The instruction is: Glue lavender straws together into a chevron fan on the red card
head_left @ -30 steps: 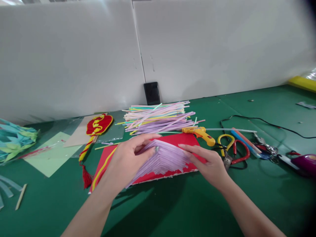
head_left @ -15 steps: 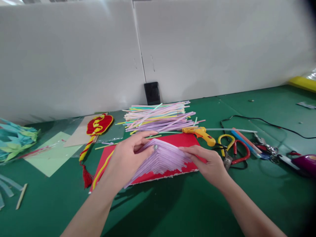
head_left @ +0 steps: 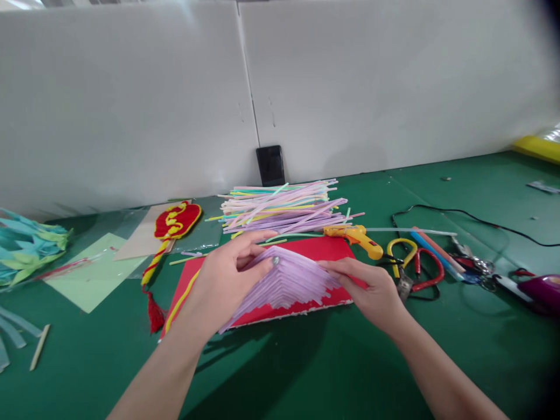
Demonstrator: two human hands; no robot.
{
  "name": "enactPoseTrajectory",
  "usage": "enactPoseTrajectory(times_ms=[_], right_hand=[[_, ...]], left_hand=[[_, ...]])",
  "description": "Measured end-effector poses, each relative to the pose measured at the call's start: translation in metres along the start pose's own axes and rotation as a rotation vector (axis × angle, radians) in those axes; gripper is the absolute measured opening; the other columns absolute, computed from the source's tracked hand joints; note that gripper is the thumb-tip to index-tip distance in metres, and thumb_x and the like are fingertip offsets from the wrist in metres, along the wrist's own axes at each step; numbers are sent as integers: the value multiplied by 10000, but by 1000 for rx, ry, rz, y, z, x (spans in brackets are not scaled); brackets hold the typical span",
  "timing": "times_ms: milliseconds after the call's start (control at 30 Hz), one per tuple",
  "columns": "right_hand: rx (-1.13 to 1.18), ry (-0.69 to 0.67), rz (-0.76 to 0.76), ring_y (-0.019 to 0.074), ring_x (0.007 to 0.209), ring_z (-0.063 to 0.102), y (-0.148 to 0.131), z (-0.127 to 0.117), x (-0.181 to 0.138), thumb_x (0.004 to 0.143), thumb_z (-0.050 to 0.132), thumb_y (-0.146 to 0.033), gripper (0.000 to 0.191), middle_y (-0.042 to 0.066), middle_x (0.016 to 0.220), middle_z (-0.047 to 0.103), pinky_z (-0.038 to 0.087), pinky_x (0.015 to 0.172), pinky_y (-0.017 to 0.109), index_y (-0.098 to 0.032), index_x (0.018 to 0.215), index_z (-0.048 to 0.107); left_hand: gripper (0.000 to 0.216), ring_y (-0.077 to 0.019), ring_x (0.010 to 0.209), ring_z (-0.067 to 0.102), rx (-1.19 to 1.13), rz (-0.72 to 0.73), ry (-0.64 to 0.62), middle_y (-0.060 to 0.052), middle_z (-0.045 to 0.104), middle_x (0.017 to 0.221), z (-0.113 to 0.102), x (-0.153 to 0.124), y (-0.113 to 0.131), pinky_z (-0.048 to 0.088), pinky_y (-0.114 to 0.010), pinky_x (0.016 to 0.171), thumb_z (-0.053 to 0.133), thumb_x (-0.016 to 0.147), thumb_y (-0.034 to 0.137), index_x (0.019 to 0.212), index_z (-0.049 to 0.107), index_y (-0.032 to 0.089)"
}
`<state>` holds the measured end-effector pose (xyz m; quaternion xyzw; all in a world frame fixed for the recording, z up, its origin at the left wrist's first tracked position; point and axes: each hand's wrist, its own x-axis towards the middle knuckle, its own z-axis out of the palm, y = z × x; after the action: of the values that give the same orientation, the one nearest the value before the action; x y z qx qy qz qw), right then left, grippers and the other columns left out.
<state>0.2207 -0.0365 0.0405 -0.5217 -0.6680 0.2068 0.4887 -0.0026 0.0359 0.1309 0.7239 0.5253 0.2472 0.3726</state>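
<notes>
A red card (head_left: 326, 249) lies flat on the green table (head_left: 306, 361). On it sits a fan of lilac straws (head_left: 291, 280) bent into an angle, and a yellow straw (head_left: 181, 297) runs along the card's left edge. My left hand (head_left: 223, 283) rests on the left arm of the fan, thumb and forefinger pinching the straws at the peak. My right hand (head_left: 371, 291) lies on the right arm, fingers pressed together on the straw ends.
A heap of pastel straws (head_left: 280, 207) lies behind the card, a black phone (head_left: 270, 165) leaning on the white wall. A yellow glue gun (head_left: 356, 238), pliers (head_left: 411, 262) and a cable are at right. A red knot ornament (head_left: 172, 224), green paper (head_left: 94, 274) and teal paper pieces (head_left: 26, 245) are at left.
My left thumb and forefinger have closed on the peak of the lilac fan. My right hand has shifted slightly. The card stays put.
</notes>
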Motion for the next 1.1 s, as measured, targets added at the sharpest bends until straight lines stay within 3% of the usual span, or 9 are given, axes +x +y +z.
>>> enactPoseTrajectory(times_ms=[267, 633, 833, 1100], right_hand=[[9, 7, -14, 128, 871, 666, -1, -1, 1, 873, 509, -161, 267, 5, 974, 724, 534, 777, 229, -261, 1040, 693], [-11, 6, 20, 163, 872, 676, -1, -1, 1, 879, 492, -217, 265, 24, 968, 728, 552, 771, 273, -272, 1026, 706], [5, 6, 38, 163, 835, 669, -2, -1, 1, 879, 505, -223, 251, 30, 939, 726, 549, 751, 286, -262, 1028, 704], [13, -6, 21, 144, 841, 666, 0, -1, 1, 878, 492, -179, 274, 16, 950, 724, 539, 758, 259, -267, 1034, 699]], left_hand=[[331, -139, 786, 661, -20, 6, 22, 29, 711, 901, 1, -1, 3, 530, -242, 770, 628, 780, 273, 1106, 632, 333], [348, -170, 772, 666, -9, 32, 39, -17, 713, 915, 2, -1, 3, 543, -312, 802, 623, 779, 292, 1127, 632, 285], [345, -176, 779, 671, 13, 42, 0, -15, 718, 893, 0, -1, 5, 550, -287, 766, 626, 771, 293, 1116, 639, 293], [334, -165, 771, 671, -2, 38, 64, 3, 718, 868, 3, -2, 4, 540, -282, 784, 625, 763, 269, 1095, 647, 300]])
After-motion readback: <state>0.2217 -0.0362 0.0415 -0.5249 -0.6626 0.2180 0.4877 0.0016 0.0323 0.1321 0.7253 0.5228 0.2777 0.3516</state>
